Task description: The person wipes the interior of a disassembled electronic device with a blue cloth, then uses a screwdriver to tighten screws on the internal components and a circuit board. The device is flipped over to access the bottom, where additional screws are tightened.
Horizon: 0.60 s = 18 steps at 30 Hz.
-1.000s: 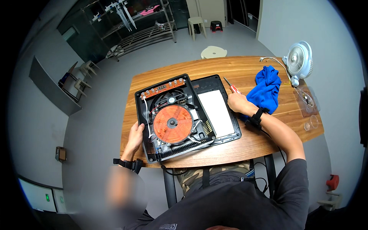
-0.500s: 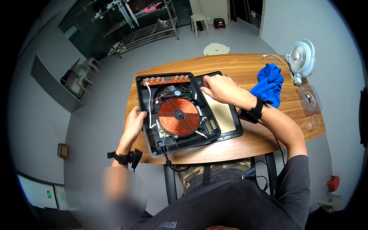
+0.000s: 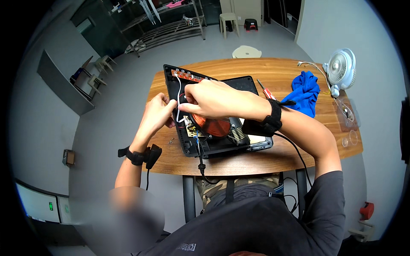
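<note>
An opened induction cooker base (image 3: 186,147), a black shell with a copper coil (image 3: 215,127) inside, is tilted with its left side raised. My left hand (image 3: 157,112) is closed on its left edge, thumb on the rim and fingers partly hidden. My right hand (image 3: 209,100) reaches across the coil with curled fingers. Its thumb and fingertips meet at a white cable (image 3: 178,87); whether they pinch the cable is hidden. An orange button board (image 3: 186,76) lies along the shell's far side. The cooker's other half (image 3: 241,83), a black-framed panel, is partly underneath at the right.
Small screws (image 3: 171,141) lie on the wooden table (image 3: 282,145) left of the base. To the right are a red-handled screwdriver (image 3: 267,93), a blue cloth (image 3: 304,91), a white fan (image 3: 340,70) and clear plastic containers (image 3: 348,113). A black power cord (image 3: 201,167) hangs over the near edge.
My right hand has moved left across the coil to the white cable. The base has turned and tilted, its left side rising. My left hand has shifted up along that edge. The screwdriver now shows more.
</note>
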Available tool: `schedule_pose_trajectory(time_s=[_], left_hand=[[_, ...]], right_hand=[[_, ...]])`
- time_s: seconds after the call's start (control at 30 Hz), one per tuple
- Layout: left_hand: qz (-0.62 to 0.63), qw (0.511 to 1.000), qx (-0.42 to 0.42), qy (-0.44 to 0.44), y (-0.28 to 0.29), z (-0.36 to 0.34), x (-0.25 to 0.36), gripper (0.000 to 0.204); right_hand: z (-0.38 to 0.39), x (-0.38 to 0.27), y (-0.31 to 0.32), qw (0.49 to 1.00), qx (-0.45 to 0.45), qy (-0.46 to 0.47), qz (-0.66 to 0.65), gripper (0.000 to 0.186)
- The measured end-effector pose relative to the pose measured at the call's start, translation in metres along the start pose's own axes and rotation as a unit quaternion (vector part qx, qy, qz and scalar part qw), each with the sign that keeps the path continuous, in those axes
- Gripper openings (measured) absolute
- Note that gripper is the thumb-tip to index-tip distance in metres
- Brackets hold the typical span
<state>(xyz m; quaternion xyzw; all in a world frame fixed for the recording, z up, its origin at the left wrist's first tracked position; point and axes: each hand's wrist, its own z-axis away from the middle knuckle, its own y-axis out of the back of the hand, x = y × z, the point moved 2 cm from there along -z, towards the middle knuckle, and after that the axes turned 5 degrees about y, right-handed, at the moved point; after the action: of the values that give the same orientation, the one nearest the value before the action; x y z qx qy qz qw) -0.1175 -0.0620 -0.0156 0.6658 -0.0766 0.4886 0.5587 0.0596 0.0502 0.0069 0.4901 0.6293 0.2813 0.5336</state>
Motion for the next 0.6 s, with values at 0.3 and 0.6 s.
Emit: schedule_pose_trajectory(time_s=[0.3,0.6], left_hand=[[-0.024,1.000,0.011,-0.014,0.006,0.003,0.014,0.032],[-0.011,1.000,0.001,0.011,0.008,-0.002,0.010,0.039]], right_hand=[[-0.017,-0.041,0.011,0.992,-0.106,-0.004,-0.075,0.044],[-0.027,-0.029,-0.013,0.997,-0.072,-0.009,-0.038,0.044]])
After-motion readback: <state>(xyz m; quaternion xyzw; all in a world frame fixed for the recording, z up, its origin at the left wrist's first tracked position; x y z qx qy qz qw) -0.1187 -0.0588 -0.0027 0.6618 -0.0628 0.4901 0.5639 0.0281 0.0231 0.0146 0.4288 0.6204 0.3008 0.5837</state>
